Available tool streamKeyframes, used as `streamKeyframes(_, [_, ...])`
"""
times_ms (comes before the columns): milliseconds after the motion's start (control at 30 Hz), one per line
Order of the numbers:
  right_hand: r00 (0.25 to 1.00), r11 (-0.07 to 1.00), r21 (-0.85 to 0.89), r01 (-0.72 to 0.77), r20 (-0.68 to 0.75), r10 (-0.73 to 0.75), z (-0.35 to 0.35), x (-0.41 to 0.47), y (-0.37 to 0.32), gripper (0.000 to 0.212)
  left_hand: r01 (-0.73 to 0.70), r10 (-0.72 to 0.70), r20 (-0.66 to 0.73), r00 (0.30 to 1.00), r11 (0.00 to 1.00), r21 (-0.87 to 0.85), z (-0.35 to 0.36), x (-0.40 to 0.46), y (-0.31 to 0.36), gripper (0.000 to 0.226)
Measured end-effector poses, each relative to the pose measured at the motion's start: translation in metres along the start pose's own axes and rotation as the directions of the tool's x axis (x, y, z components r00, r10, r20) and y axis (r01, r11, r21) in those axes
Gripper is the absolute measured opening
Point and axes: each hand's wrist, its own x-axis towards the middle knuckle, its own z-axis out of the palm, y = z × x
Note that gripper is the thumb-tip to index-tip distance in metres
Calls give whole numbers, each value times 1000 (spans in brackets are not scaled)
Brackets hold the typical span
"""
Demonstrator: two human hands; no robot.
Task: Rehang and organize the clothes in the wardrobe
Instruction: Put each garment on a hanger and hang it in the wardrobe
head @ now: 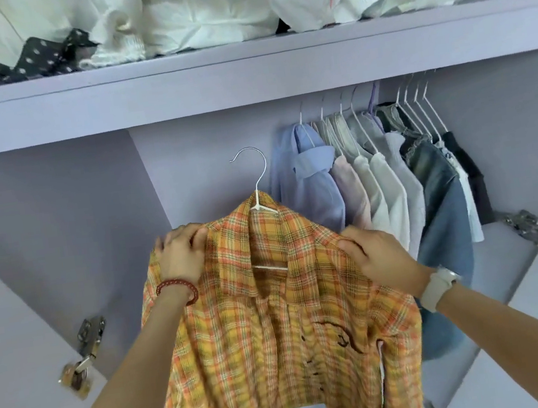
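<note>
1. Nearest, both forearms reach up into the wardrobe; the left wrist wears a bead bracelet (178,291), the right a pale watch (440,287).
2. Next, the left hand (179,254) pinches the plaid shirt (280,340) at one shoulder, fingers curled over the cloth. The right hand (377,256) grips the other shoulder the same way, thumb on top.
3. The shirt sits on a white hanger (256,188), collar spread open, front unbuttoned and hem loose below. Its hook stands free in the air, left of the hung row and below the rail, caught on nothing.
4. Behind and to the right, the hung clothes (379,188) crowd together on their own hangers: a blue shirt nearest, then pale ones, denim and something dark.
5. Above, the shelf (243,79) carries heaped white bundles (199,9) and a dark dotted cloth (43,57).
6. Risks, as I judge them: only cloth is held, not the hanger, so a tilt on the way up could slide the shirt off one arm or let the hanger twist. The rail itself is hidden under the shelf edge, so the hook may miss or snag a neighbour's. Pushing into that tight row could also drag the blue shirt askew.
</note>
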Motion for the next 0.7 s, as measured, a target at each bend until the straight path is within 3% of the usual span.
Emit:
streamKeyframes(133, [979,988,119,-95,-167,114,14,20,-20,21,34,-31,-140,990,999,14,2,5,3,38])
streamKeyframes(200, [954,975,197,-107,-258,156,19,35,-31,14,-95,95,-303,948,995,16,-5,1,20,42])
streamKeyframes(333, [877,932,302,-202,-368,309,20,74,-43,14,-337,362,-514,777,930,146,-28,7,61,43])
streamKeyframes(433, [809,891,382,-245,-425,405,15,103,-49,15,-398,505,-522,688,863,311,-42,21,86,51])
streamKeyframes(600, [717,845,397,-358,-463,522,8,139,-57,18,-365,549,-410,728,817,446,-37,49,92,72])
streamKeyframes(700, [727,823,361,-439,-394,562,12,149,-55,19,-354,547,-404,733,814,460,-34,53,90,77])
